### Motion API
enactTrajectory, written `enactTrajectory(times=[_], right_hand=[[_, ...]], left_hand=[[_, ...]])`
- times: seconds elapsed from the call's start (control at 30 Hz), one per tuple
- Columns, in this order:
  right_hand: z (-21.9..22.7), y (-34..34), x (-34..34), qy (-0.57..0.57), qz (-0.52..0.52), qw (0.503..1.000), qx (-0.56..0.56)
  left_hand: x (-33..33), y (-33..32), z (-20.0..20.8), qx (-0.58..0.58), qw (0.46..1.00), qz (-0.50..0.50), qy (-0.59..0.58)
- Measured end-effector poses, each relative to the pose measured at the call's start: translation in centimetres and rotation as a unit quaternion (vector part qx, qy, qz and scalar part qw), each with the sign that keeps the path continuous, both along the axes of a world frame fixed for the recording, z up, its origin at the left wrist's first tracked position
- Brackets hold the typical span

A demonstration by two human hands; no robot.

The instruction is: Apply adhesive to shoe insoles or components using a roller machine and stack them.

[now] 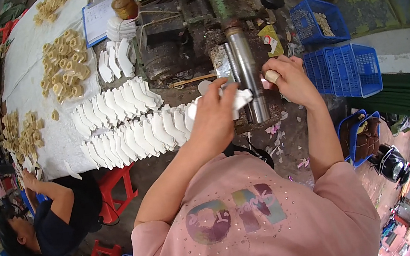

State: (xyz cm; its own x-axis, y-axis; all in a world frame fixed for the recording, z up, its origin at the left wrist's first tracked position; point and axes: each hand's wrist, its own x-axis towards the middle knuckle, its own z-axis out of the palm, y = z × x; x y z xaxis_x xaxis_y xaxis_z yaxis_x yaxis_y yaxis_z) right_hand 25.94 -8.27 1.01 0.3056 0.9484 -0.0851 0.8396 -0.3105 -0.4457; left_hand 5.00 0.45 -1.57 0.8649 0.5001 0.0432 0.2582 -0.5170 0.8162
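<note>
White plastic, by its look: a slim white piece is in the left hand, beside a polished steel cylinder that points toward the table's near edge; contact between the two cannot be told. Left hand: fingers part-curled over the piece. Right hand, across the cylinder: fingers bent closed around a rounded tan end; loose part or handle, cannot tell.

Handling (judged): light, stiff, perhaps a little slippery; thin ends probably the weak points. Best hold: the broad middle, ends left free.

Surface: two rows of similar white pieces run along the near edge, left of the cylinder. Dark, grimy machine behind. White sheet covers the table toward its left edge, carrying heaps of tan parts. Clipboard and brown jar near the far edge.

Room: blue crates beyond the right edge; co-worker and red stools off the near left corner.
</note>
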Motion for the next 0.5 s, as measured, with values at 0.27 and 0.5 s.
enactTrajectory(times=[0.27,0.5], right_hand=[[-1.7,-0.6,0.3,0.129,-0.105,0.981,0.104],[-1.7,-0.7,0.1,0.153,-0.134,0.976,0.073]], left_hand=[[-3.7,1.7,-1.0,-0.056,0.995,0.068,-0.053],[-20.3,8.7,-6.5,0.015,0.951,0.309,0.014]])
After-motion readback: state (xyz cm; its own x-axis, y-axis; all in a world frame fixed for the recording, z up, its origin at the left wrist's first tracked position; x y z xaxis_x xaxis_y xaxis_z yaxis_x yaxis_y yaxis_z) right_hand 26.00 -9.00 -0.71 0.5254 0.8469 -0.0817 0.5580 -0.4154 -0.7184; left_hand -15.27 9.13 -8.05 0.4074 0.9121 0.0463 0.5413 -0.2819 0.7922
